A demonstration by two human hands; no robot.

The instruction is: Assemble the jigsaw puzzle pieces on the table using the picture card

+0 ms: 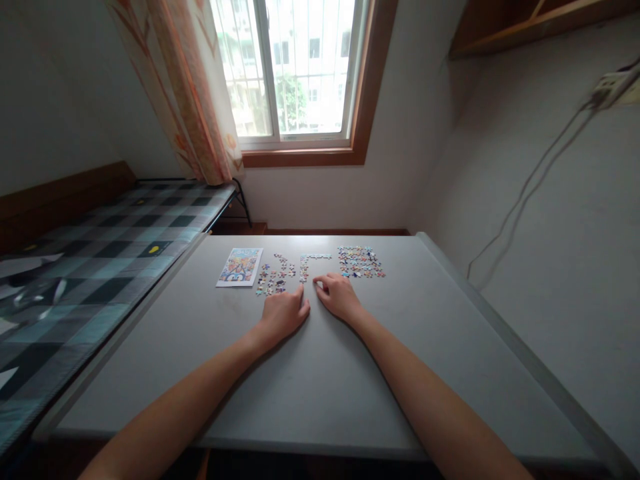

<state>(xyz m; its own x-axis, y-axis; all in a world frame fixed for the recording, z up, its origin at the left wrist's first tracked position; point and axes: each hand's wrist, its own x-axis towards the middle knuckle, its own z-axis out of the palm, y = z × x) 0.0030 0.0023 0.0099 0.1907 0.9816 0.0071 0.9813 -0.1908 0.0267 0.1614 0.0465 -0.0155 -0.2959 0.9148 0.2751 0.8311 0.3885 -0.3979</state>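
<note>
Both my arms reach out over a grey table (320, 387). My left hand (284, 312) lies knuckles up with its fingers curled, the fingertips touching the lower end of a joined strip of puzzle pieces (307, 264). My right hand (340, 295) rests beside it, fingers bent and pinched close to the same strip. What either hand grips, if anything, is too small to see. Loose puzzle pieces (273, 275) lie scattered left of the strip, and a denser patch of pieces (359, 261) lies to its right. A colourful picture card (239, 267) lies flat further left.
A bed with a checked cover (100, 253) runs along the table's left edge. The wall (550, 220) stands along the table's right edge, with a cable hanging from a power strip (613, 88). Window and curtain (200, 93) are beyond the table.
</note>
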